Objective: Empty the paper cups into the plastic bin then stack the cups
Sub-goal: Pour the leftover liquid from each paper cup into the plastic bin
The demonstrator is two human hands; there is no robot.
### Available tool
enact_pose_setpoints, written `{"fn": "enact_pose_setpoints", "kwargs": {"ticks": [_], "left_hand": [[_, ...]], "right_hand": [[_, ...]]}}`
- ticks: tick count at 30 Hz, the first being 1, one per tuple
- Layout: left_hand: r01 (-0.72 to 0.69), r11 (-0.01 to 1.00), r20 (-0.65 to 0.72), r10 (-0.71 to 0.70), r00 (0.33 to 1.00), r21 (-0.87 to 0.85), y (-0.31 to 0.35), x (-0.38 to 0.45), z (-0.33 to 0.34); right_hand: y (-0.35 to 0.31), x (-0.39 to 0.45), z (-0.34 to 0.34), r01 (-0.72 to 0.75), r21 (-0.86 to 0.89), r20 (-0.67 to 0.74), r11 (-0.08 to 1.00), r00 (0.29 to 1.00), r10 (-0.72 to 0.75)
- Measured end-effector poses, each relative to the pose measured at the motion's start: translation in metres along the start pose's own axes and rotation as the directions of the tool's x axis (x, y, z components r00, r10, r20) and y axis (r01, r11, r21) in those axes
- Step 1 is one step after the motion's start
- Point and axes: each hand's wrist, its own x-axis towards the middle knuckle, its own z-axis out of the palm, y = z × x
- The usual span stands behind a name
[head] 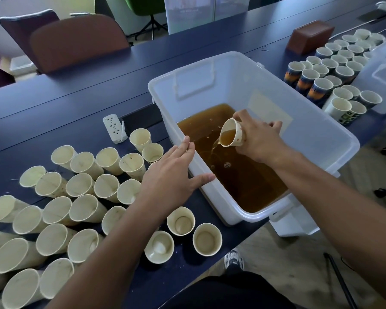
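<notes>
our right hand point(257, 139) grips the small cream paper cup point(232, 135), tipped so brown liquid falls into the translucent plastic bin point(321, 132) below; our left hand point(172, 172), fingers spread, steadies its near wall.

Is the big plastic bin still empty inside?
No, the bin already holds a pool of brown liquid, and the right hand is tipping a cup of more into it.
</notes>
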Motion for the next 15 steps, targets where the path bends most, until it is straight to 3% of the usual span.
{"fn": "enact_pose_setpoints", "kwargs": {"ticks": [15], "left_hand": [[0.004,1.0,-0.001,-0.004,1.0,-0.01,-0.0007,0.0004,0.0012]], "right_hand": [[-0.0011,-0.002,0.0043,0.113,-0.16,-0.156,0.981,0.978,-0.139]]}}
